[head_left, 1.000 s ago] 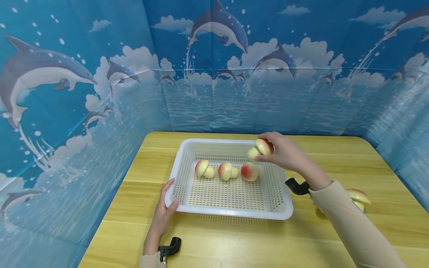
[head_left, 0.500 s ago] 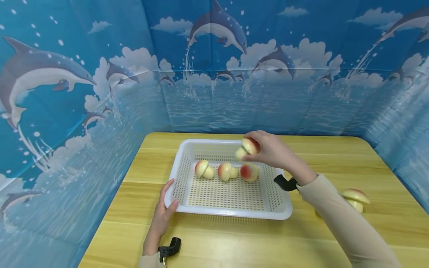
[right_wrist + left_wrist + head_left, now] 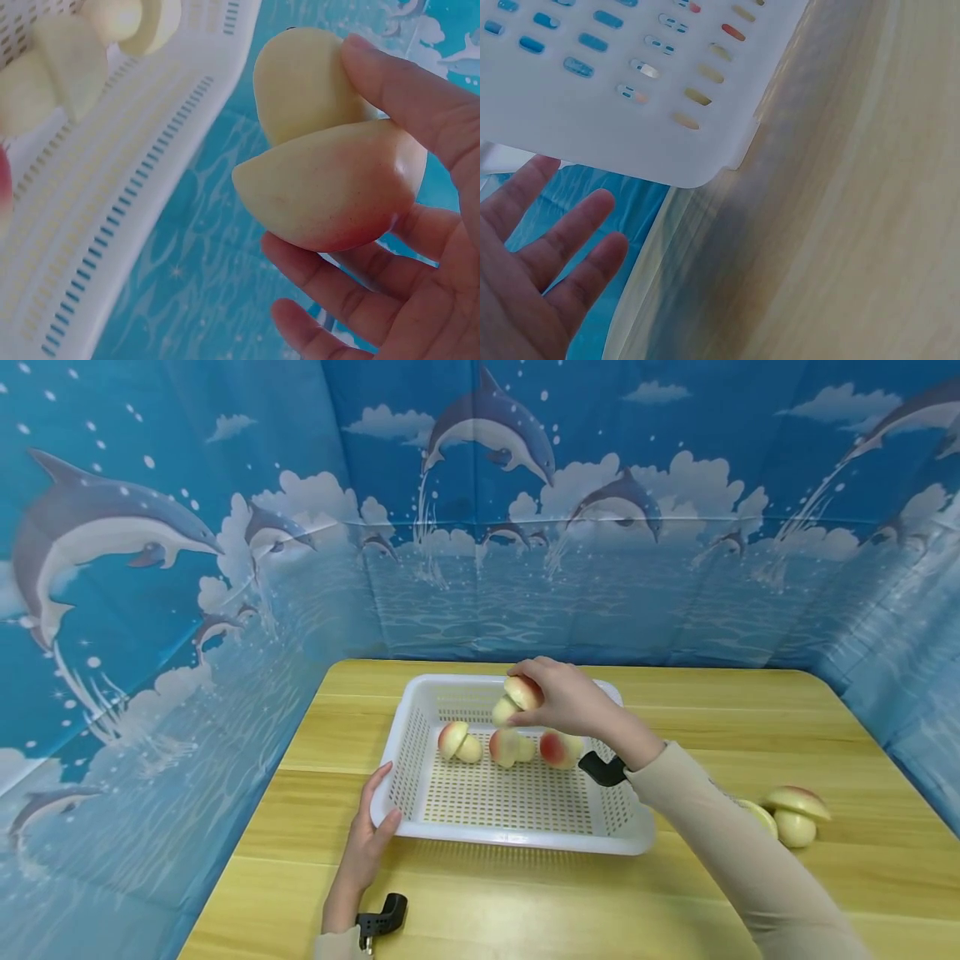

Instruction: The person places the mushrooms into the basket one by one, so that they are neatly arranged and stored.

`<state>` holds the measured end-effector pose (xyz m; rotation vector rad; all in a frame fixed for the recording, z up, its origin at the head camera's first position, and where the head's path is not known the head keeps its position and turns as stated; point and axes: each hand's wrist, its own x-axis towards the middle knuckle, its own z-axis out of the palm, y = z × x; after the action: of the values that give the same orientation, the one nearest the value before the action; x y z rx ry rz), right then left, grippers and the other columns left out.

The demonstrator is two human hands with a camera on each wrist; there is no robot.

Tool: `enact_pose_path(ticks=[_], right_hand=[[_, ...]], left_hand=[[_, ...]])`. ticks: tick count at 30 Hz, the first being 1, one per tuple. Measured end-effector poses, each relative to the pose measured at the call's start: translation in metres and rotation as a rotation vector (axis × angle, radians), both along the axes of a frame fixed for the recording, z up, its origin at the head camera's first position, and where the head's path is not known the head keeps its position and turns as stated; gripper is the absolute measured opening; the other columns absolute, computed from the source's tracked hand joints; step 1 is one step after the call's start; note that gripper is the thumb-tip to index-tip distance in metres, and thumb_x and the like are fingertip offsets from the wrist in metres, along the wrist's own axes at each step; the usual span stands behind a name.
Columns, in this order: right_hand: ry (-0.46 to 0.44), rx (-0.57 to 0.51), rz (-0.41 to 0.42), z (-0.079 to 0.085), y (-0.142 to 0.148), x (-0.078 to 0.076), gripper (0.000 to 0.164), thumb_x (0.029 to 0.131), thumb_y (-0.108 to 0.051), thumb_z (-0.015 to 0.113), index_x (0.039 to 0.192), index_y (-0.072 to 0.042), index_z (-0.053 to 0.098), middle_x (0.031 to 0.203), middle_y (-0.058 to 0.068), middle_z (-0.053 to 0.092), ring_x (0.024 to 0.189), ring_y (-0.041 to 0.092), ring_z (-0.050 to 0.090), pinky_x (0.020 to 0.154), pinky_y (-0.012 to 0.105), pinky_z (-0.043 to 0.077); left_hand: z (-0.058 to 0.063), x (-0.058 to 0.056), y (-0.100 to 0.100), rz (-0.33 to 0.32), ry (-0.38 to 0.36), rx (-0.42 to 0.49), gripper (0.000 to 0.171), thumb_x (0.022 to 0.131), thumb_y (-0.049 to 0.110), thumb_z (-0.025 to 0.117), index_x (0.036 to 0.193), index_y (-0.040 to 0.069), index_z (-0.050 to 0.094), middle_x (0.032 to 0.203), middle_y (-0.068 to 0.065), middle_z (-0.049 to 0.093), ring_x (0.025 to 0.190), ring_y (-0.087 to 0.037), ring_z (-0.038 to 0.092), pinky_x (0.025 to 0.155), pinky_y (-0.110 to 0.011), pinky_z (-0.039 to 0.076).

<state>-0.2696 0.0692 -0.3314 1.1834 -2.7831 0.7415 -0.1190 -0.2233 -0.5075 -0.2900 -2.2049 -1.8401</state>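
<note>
Pinching: toy mushroom [image 3: 326, 184] is held in the right hand [image 3: 564, 695], thumb on the stem, remaining fingers curled at the cap. Seen from the head, it's held in the air over the back half of the white perforated basket [image 3: 517, 837], above the middle mushroom [image 3: 512, 747]. Cap is probably gripped because it's the widest part; stem is left pointing away from the palm.

Left hand [image 3: 362, 847] is set at the near-left basket corner, thumb at the near rim, fingers straight and apart, not wrapped. Likely placed there to steady the basket; how hard it's pressed can't be told.

Inside the basket, left mushroom [image 3: 459, 742], middle one and right mushroom [image 3: 560, 749] are laid in a row with gaps, probably on their sides because the round caps won't stand.

On the worktop [image 3: 525, 910], right side: one more mushroom [image 3: 797, 814], cap uppermost, and a pale yellow piece [image 3: 759, 817] beside it, partly hidden by the right sleeve [image 3: 723, 839]; contact unclear. Right basket wall is partly blocked by the black wrist bracket [image 3: 602, 769]. Dolphin-print backdrop [image 3: 480, 593] is hung behind.
</note>
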Motion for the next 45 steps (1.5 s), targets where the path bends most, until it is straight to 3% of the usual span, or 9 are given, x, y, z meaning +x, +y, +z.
enact_pose_path(ticks=[9,19,27,32,45], right_hand=[[-0.007,-0.017,0.053,-0.007,-0.016,0.001,0.060,0.075,-0.033,0.080,0.124,-0.005,0.058,0.112,0.008,0.059,0.085,0.018,0.055,0.067,0.031,0.047],[-0.040,0.044,0.082,-0.016,-0.037,0.002,0.057,0.075,-0.036,0.080,0.121,-0.009,0.059,0.108,0.004,0.059,0.082,0.015,0.055,0.068,0.030,0.046],[-0.011,0.119,0.123,-0.028,-0.051,0.002,0.058,0.073,-0.036,0.081,0.119,-0.009,0.060,0.109,0.003,0.060,0.085,0.015,0.055,0.072,0.031,0.045],[-0.013,0.158,0.139,-0.034,-0.059,0.004,0.059,0.073,-0.038,0.081,0.121,-0.011,0.060,0.110,0.002,0.060,0.086,0.014,0.055,0.074,0.032,0.044],[-0.050,0.196,0.201,-0.048,-0.078,0.010,0.057,0.071,-0.037,0.083,0.118,-0.013,0.062,0.104,-0.002,0.061,0.079,0.010,0.053,0.069,0.028,0.044]], left_hand=[[0.000,-0.001,0.000,-0.003,0.001,-0.003,0.061,0.094,0.006,0.044,0.150,0.019,0.023,0.150,-0.016,0.028,0.127,-0.041,0.039,0.091,-0.039,0.041],[-0.001,-0.001,0.000,0.004,-0.004,-0.007,0.061,0.094,0.007,0.044,0.150,0.020,0.023,0.150,-0.016,0.030,0.126,-0.040,0.040,0.091,-0.045,0.039],[0.000,-0.001,0.000,0.000,0.005,-0.008,0.061,0.094,0.007,0.044,0.150,0.019,0.023,0.150,-0.016,0.030,0.127,-0.039,0.039,0.092,-0.037,0.040],[0.001,-0.001,0.001,0.017,-0.003,-0.015,0.061,0.093,0.007,0.045,0.149,0.020,0.024,0.149,-0.016,0.031,0.126,-0.039,0.040,0.092,-0.040,0.040],[0.000,-0.001,0.001,0.011,0.005,-0.014,0.061,0.094,0.006,0.044,0.149,0.019,0.024,0.149,-0.017,0.031,0.125,-0.039,0.041,0.091,-0.034,0.042]])
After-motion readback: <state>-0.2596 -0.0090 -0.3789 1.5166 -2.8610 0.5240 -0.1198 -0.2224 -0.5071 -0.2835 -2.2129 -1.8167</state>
